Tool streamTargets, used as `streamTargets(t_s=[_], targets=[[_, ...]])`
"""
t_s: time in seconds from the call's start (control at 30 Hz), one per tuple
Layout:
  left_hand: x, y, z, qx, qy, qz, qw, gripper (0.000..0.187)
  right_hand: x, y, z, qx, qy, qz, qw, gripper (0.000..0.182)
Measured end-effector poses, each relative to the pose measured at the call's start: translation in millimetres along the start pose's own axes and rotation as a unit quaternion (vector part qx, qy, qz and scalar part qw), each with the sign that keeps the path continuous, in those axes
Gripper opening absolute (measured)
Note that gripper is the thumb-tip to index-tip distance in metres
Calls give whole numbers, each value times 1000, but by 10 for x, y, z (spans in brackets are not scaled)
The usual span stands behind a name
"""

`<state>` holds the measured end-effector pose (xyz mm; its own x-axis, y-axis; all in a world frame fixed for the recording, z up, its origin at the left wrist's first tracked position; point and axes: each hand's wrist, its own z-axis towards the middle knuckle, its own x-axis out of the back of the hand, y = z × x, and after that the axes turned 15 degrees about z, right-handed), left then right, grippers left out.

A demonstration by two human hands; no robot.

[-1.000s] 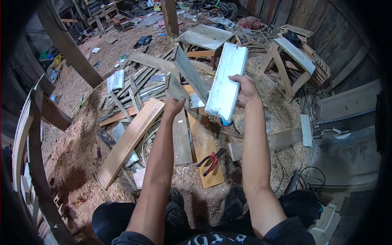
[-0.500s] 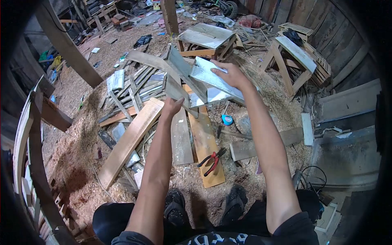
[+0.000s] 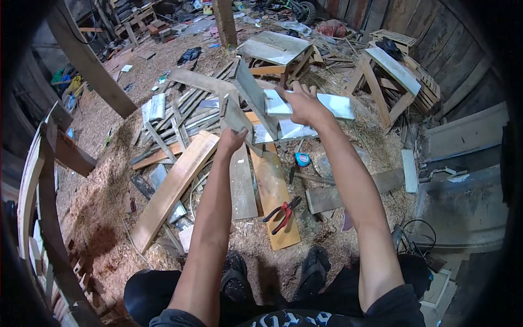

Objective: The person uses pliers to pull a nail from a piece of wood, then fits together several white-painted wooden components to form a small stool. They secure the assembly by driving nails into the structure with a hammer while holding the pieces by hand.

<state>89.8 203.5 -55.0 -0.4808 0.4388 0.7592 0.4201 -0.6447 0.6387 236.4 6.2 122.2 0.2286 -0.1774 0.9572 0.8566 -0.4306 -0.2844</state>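
Note:
My left hand (image 3: 233, 140) is closed on the lower edge of a short grey wooden board (image 3: 235, 117), part of an upright piece with a taller board (image 3: 251, 92) beside it. My right hand (image 3: 309, 108) lies across a white-faced board (image 3: 336, 104), fingers bent over it; its left end meets the taller board. A second whitish board (image 3: 294, 129) sits lower, between the hand and the floor. Below them are a blue tape measure (image 3: 302, 159) and red-handled pliers (image 3: 282, 215), the pliers resting on a yellowish plank (image 3: 272, 188).
A pale plank (image 3: 174, 188) slants on the left, near a pile of thin wood strips (image 3: 190, 117). Small wooden tables (image 3: 275, 46) stand farther back. Another plank (image 3: 354, 192) lies to the right. Wood shavings (image 3: 111, 210) cover the ground.
My right hand has turned, and the white-faced board has swung so its right end now points out to the right. The upright boards have shifted slightly right. My left hand keeps its grip.

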Motion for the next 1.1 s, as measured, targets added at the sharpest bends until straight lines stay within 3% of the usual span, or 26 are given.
streamTargets(t_s=[0.1, 0.3, 0.43, 0.73, 0.87, 1.03, 1.1], targets=[[1, -59, 9, -5, -8, -10, 1000, 37, -87, 31, 43, 4, -20, -87, 996, 72], [-73, -128, -51, -36, 31, -52, 998, 38, -248, 44, 79, 20, 10, -78, 997, 76], [-1, -78, -121, 14, 15, -76, 997, 40, -293, 3, 112, 48, 2, -84, 995, 86], [-127, -133, -124, 22, 60, -73, 995, 40, -180, -64, 219, 69, -36, -153, 985, 72], [-83, -52, -76, 30, 29, -44, 998, 39, -307, 43, 188, 107, 51, -179, 977, 68], [-165, -49, -25, 56, 15, 12, 998, 42, -350, 162, 137, 122, 91, -189, 970, 68], [-188, -87, 4, 16, 26, 9, 1000, 42, -359, 192, 133, 120, 93, -194, 969, 70]])
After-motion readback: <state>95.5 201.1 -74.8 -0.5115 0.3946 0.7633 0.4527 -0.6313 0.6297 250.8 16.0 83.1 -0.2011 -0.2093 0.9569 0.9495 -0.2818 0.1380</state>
